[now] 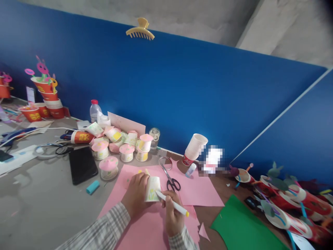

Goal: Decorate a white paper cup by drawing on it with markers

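My left hand [136,192] is closed around the left side of a small white paper cup [154,184], which has green and yellow plant drawings on its wall. In my right hand [172,213] is a white marker pen [177,207] with a yellow end, its tip at the cup's drawn side. Both hands are over pink paper sheets [145,225]. Black-handled scissors [169,177] lie just beyond the cup. Several decorated cups with pink paper tops, such as one [108,167] at the left, stand nearby.
A black phone [83,165] and a turquoise cap-like piece [93,187] lie left. Behind the pink paper are stacked paper cups [194,147] and a glue stick [191,170]. Green paper [244,225] and red craft cups [293,222] are at right. A blue partition [182,86] borders the table.
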The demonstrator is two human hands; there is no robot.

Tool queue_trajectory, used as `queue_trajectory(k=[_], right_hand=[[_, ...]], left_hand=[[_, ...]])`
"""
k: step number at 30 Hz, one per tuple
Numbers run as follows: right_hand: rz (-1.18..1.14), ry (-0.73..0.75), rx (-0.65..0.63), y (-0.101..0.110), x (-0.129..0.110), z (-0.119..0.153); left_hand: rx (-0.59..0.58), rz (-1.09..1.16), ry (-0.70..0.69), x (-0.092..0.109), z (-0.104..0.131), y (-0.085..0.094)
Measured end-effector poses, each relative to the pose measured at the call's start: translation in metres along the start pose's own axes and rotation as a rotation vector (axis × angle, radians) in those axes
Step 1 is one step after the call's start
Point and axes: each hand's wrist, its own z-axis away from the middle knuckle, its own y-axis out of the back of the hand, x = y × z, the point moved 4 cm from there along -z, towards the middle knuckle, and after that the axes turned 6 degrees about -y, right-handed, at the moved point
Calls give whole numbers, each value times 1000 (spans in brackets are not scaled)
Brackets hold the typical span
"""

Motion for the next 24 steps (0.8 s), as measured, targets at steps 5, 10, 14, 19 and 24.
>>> queue_trajectory(k=[5, 10, 14, 19, 24], right_hand=[[-16, 5, 16, 3, 1, 0], [-23, 18, -1, 0, -1, 0], [-4, 26, -1, -2, -3, 0], [9, 11, -16, -2, 0, 0], [9, 6, -6, 1, 2, 0]], left_hand=[[-3, -7, -4, 1, -1, 1], [-23, 15, 18, 0, 0, -1], [-13, 17, 13, 1, -1, 0], [-10, 30, 18, 0, -1, 0], [-7, 20, 0, 1, -1, -1]])
